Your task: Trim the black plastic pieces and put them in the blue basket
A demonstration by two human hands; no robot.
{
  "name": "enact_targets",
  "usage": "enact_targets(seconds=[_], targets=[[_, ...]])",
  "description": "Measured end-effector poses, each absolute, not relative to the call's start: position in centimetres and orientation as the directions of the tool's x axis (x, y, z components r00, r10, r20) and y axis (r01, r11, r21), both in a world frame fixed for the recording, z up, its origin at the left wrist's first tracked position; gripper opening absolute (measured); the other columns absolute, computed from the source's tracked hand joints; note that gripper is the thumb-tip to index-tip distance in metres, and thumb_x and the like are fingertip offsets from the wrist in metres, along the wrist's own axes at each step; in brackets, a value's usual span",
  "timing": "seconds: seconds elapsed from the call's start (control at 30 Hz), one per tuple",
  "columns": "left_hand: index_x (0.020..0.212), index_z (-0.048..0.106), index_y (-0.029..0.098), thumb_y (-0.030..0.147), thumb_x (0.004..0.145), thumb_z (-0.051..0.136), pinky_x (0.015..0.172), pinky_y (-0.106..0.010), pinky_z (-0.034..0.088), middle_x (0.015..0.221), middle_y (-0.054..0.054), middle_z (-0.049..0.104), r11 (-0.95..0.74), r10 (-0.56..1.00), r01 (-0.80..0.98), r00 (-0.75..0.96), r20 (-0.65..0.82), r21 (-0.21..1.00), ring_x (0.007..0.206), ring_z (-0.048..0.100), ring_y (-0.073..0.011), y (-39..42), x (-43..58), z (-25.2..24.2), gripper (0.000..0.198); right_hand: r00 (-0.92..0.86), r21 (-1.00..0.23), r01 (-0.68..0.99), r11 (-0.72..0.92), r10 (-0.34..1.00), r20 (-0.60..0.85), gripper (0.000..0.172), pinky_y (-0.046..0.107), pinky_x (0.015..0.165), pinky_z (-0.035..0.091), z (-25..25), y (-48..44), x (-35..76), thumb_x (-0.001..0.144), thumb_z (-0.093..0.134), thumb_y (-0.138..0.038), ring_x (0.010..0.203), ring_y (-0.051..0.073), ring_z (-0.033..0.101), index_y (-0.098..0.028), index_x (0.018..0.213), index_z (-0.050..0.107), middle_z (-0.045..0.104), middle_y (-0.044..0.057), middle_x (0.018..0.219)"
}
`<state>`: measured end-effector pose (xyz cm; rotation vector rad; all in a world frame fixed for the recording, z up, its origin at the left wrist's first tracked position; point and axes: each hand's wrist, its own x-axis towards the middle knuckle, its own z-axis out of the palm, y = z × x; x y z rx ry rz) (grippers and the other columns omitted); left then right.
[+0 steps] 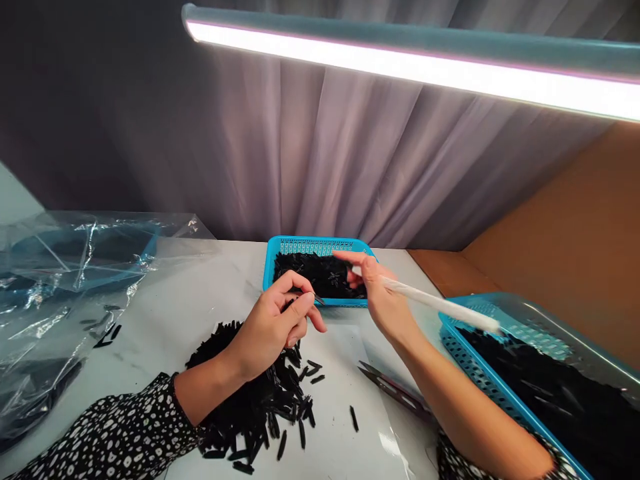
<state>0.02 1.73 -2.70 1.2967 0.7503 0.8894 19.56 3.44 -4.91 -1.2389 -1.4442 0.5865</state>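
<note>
My left hand (273, 327) is closed in a pinch, with a small thin black piece (319, 301) showing at its fingertips. It hovers over a heap of short black strips (250, 400) on the white table. My right hand (385, 300) is closed around a long white stick (435, 303), index finger stretched out. The stick slants down to the right, its far end blurred. Behind both hands stands a small blue basket (295, 241) filled with black pieces, partly hidden by my fingers. One loose black strip (354, 419) lies apart from the heap.
Dark-bladed scissors (390, 388) lie under my right forearm. A larger blue basket (505, 393) of black pieces stands at the right. Clear plastic bags (100, 293) cover the left side. A bright tube lamp (400, 63) crosses above, before a grey curtain (310, 147).
</note>
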Motion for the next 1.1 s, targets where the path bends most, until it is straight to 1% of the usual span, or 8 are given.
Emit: enact_targets(seconds=[0.07, 0.2, 0.33, 0.57, 0.77, 0.87, 0.97, 1.1], targets=[[0.088, 0.048, 0.022, 0.036, 0.096, 0.053, 0.045, -0.021, 0.025, 0.070, -0.001, 0.070, -0.011, 0.878, -0.092, 0.476, 0.054, 0.996, 0.043, 0.031, -0.0046, 1.6, -0.1, -2.9, 0.016, 0.096, -0.877, 0.338, 0.342, 0.914, 0.394, 0.045, 0.031, 0.064, 0.043, -3.9, 1.1, 18.6, 0.098, 0.042, -0.053, 0.066, 0.018, 0.053, -0.024, 0.096, 0.076, 0.055, 0.001, 0.067], [0.089, 0.055, 0.022, 0.033, 0.096, 0.054, 0.048, -0.023, 0.029, 0.075, 0.000, 0.068, -0.233, 0.883, 0.080, 0.435, 0.177, 0.969, 0.048, 0.035, -0.0072, 0.9, -0.3, -2.9, 0.013, 0.185, -0.917, 0.138, 0.374, 0.900, 0.395, 0.013, 0.028, 0.055, 0.046, -2.7, -2.6, 17.1, 0.086, 0.069, -0.036, 0.061, 0.016, 0.058, -0.024, 0.088, 0.065, 0.063, -0.001, 0.069], [0.085, 0.059, 0.022, 0.028, 0.095, 0.055, 0.053, -0.025, 0.034, 0.072, 0.000, 0.067, -0.443, 0.847, 0.206, 0.417, 0.331, 0.873, 0.050, 0.041, -0.0089, 0.4, -0.5, -2.6, 0.012, 0.188, -0.900, 0.161, 0.405, 0.883, 0.430, 0.016, 0.029, 0.060, 0.051, -2.7, -4.1, 16.8, 0.081, 0.075, -0.028, 0.067, 0.017, 0.065, -0.022, 0.072, 0.063, 0.071, 0.004, 0.077], [0.086, 0.064, 0.023, 0.021, 0.094, 0.056, 0.056, -0.024, 0.038, 0.072, 0.001, 0.068, -0.582, 0.789, 0.265, 0.413, 0.455, 0.769, 0.052, 0.049, -0.0097, 0.3, -0.6, -2.8, 0.011, 0.099, -0.776, 0.389, 0.496, 0.815, 0.570, 0.010, 0.035, 0.078, 0.055, -2.8, -5.1, 16.3, 0.087, 0.069, -0.022, 0.084, 0.021, 0.072, -0.025, 0.078, 0.066, 0.078, 0.005, 0.099], [0.087, 0.064, 0.023, 0.018, 0.093, 0.056, 0.055, -0.023, 0.039, 0.071, 0.001, 0.068, -0.634, 0.758, 0.290, 0.416, 0.503, 0.717, 0.052, 0.052, -0.0093, 0.4, -0.6, -3.0, 0.012, 0.065, -0.738, 0.435, 0.516, 0.799, 0.598, 0.010, 0.036, 0.078, 0.058, -2.8, -5.2, 16.1, 0.088, 0.067, -0.019, 0.083, 0.021, 0.074, -0.025, 0.080, 0.066, 0.079, 0.005, 0.100], [0.087, 0.062, 0.022, 0.017, 0.094, 0.054, 0.052, -0.022, 0.039, 0.070, 0.002, 0.067, -0.718, 0.683, 0.238, 0.425, 0.594, 0.654, 0.051, 0.052, -0.0087, 0.5, -0.5, -3.2, 0.012, 0.060, -0.724, 0.440, 0.531, 0.787, 0.614, 0.009, 0.035, 0.078, 0.059, -2.9, -5.2, 16.2, 0.088, 0.066, -0.018, 0.085, 0.021, 0.074, -0.024, 0.082, 0.066, 0.079, 0.006, 0.099], [0.090, 0.060, 0.021, 0.013, 0.095, 0.052, 0.049, -0.019, 0.038, 0.069, 0.004, 0.064, -0.810, 0.577, 0.189, 0.430, 0.695, 0.555, 0.051, 0.052, -0.0075, 0.7, -0.4, -3.3, 0.012, 0.027, -0.677, 0.470, 0.566, 0.758, 0.652, 0.010, 0.032, 0.077, 0.059, -3.0, -5.1, 16.3, 0.089, 0.065, -0.016, 0.086, 0.020, 0.075, -0.024, 0.083, 0.064, 0.078, 0.005, 0.100], [0.089, 0.058, 0.020, 0.009, 0.095, 0.052, 0.049, -0.017, 0.037, 0.068, 0.005, 0.062, -0.836, 0.543, 0.202, 0.439, 0.716, 0.510, 0.053, 0.052, -0.0061, 0.8, -0.4, -3.3, 0.013, -0.030, -0.590, 0.530, 0.609, 0.709, 0.704, 0.012, 0.030, 0.074, 0.059, -3.0, -5.0, 16.3, 0.089, 0.063, -0.012, 0.083, 0.019, 0.075, -0.023, 0.085, 0.063, 0.078, 0.005, 0.099]])
